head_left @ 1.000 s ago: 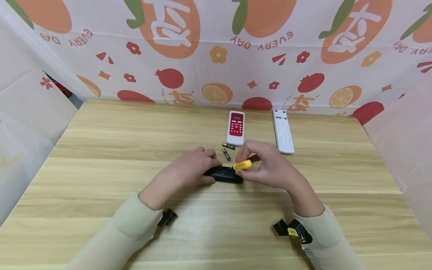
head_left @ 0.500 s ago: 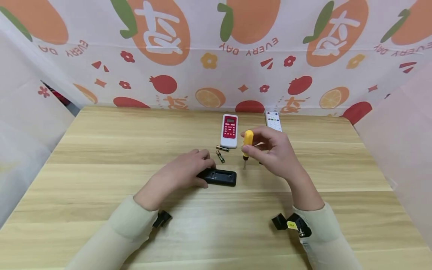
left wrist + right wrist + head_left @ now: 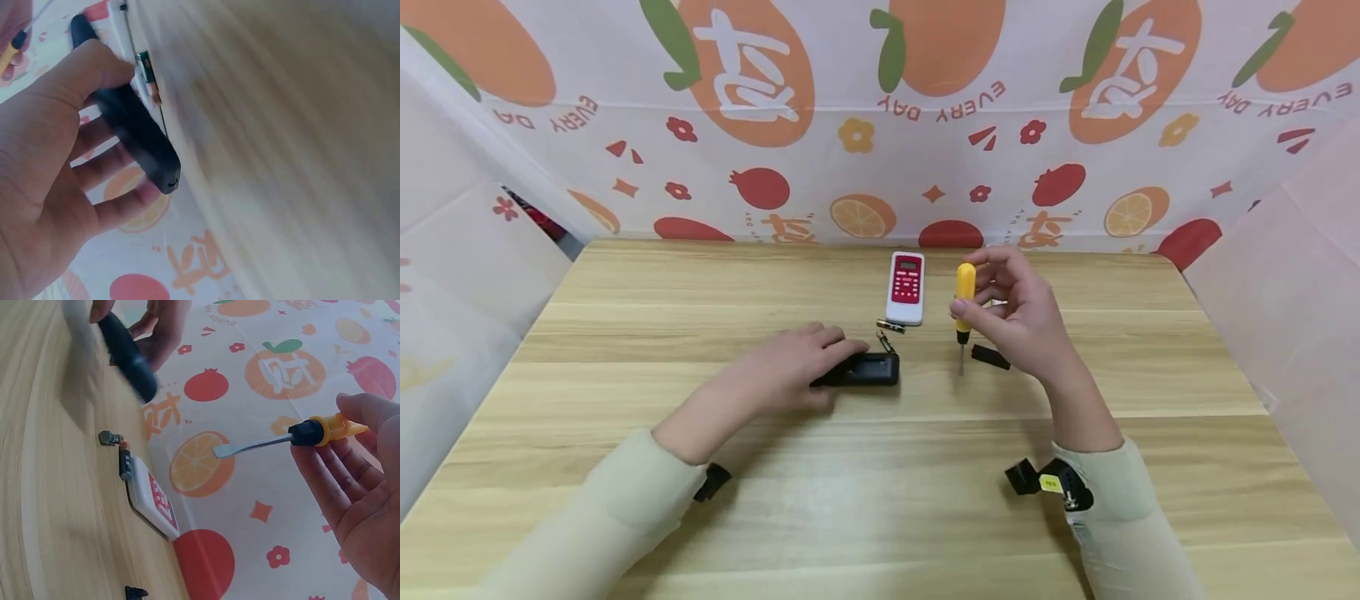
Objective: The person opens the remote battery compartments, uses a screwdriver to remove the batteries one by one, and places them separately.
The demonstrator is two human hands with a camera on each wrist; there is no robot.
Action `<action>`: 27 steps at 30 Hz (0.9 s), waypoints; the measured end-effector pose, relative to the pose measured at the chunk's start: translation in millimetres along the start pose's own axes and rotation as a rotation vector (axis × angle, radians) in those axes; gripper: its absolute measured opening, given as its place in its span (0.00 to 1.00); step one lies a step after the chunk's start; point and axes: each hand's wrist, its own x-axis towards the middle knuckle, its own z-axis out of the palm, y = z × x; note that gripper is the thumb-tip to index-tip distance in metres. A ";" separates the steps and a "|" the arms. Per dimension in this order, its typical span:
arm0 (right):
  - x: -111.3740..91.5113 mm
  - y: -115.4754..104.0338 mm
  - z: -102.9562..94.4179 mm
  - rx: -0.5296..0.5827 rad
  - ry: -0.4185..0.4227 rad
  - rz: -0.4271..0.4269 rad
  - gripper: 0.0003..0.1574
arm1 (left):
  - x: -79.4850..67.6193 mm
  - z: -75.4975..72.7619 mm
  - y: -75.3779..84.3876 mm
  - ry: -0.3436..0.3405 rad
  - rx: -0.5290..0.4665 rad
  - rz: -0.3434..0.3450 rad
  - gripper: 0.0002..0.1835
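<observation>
My left hand holds a black remote control with its open battery compartment facing up. In the left wrist view the thumb lies on one side of the black remote and the fingers on the other, and it looks lifted off the table. Between thumb and fingers, my right hand pinches a flat-head screwdriver by its yellow handle, shaft pointing down. A small black battery cover lies on the table beside that hand. Two batteries lie close together: one by the white-and-red remote, the other nearer the black one.
A white remote with a red face lies toward the back of the wooden table. Behind the right hand, another white remote is almost wholly hidden. A fruit-print cloth hangs along the back edge.
The screwdriver has come away from the black remote and moved right, turning upright. My left hand has shifted left with the black remote. The battery cover has come into view.
</observation>
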 end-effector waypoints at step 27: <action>1.1 15.2 -37.7 -0.046 0.172 0.117 0.24 | 21.6 1.6 -90.5 0.138 0.118 -0.140 0.22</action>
